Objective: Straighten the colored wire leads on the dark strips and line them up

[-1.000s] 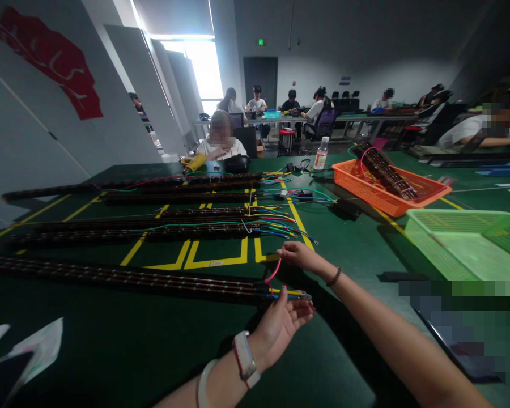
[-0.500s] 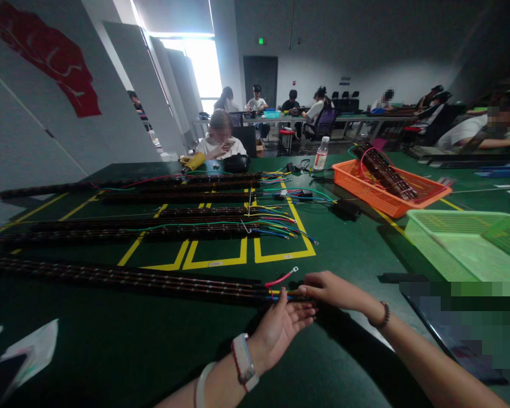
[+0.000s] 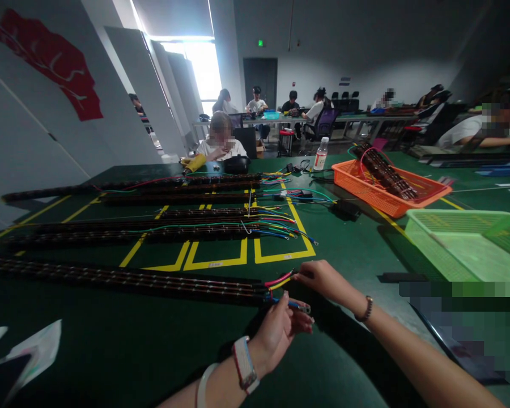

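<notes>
A long dark bundle of rods or bars (image 3: 174, 284) with silvery joints lies across the table in front of me. Red (image 3: 278, 280), yellow (image 3: 284, 284) and blue (image 3: 295, 305) wires come out of its right end. My right hand (image 3: 325, 282) pinches the tip of the yellow wire, close beside the end of the red one; the fingers hide both tips. Below it, my left hand (image 3: 283, 326) is palm up with curled fingers. The blue wire passes between its thumb and fingers, its ring terminal showing past the thumb.
More dark bundles (image 3: 204, 231) with coloured wire ends lie behind, over yellow tape marks (image 3: 221, 264). On the right stand an orange basket (image 3: 365, 194) holding another bundle and a green basket (image 3: 425, 238). A bottle (image 3: 321, 154) stands farther back. A person (image 3: 221, 141) sits across the table.
My right hand has moved up and slightly left, away from the left hand, bending the yellow wire up toward the red one. The left fingers have curled around the blue wire.
</notes>
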`<move>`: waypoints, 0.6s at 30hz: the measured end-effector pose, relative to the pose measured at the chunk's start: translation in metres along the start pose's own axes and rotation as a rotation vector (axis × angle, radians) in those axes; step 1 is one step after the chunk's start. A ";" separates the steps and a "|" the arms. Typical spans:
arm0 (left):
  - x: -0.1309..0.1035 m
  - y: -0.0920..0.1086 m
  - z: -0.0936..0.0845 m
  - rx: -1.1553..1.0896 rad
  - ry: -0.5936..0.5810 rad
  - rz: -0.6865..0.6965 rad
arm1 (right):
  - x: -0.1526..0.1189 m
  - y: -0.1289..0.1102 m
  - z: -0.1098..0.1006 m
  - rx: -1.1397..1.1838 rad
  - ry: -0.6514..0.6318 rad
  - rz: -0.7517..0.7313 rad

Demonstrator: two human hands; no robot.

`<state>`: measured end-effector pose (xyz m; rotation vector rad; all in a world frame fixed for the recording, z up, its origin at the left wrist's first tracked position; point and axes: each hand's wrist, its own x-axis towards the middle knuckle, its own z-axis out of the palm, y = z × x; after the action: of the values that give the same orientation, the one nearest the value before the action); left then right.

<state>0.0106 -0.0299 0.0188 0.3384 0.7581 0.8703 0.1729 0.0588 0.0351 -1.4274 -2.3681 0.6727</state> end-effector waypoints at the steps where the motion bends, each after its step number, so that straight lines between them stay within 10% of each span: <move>1: -0.001 0.000 0.000 0.015 0.012 0.001 | 0.002 -0.002 -0.001 -0.014 0.015 -0.014; 18: 0.005 -0.001 -0.004 -0.016 -0.042 0.000 | -0.031 -0.005 -0.006 0.038 -0.136 0.144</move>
<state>0.0102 -0.0273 0.0131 0.3417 0.7117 0.8665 0.1869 0.0305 0.0422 -1.5942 -2.3544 0.8729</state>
